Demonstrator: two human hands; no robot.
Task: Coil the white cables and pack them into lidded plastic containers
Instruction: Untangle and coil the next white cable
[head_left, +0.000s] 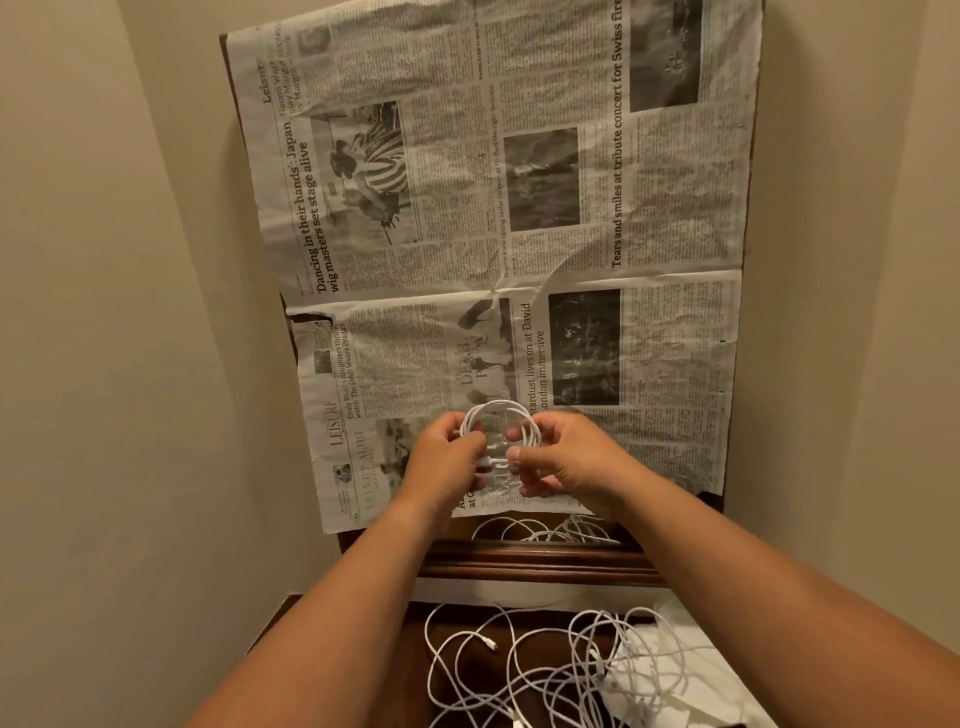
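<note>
The head cam looks down at a narrow dark wood table (540, 560) squeezed between beige walls (104, 312), with an open newspaper (493, 208) spread over pretty much the whole top.

Both hands are close together over the near end of the paper, each clamped on the same small white coil (497, 406). The left hand (444, 456) pinches the coil's left side and the right hand (569, 461) pinches the right side, fingers curled in toward each other. A couple of plug ends poke out between the fingertips. The coil's top loops arch up above the knuckles, so it's held up off the paper, not lying on it.

A few loose cables (545, 531) sit on the bare table edge just below the paper. Lower down, a big white tangle (519, 670) sprawls on a darker surface, with something white and crumpled at its right side. Can't tell what that is.
</note>
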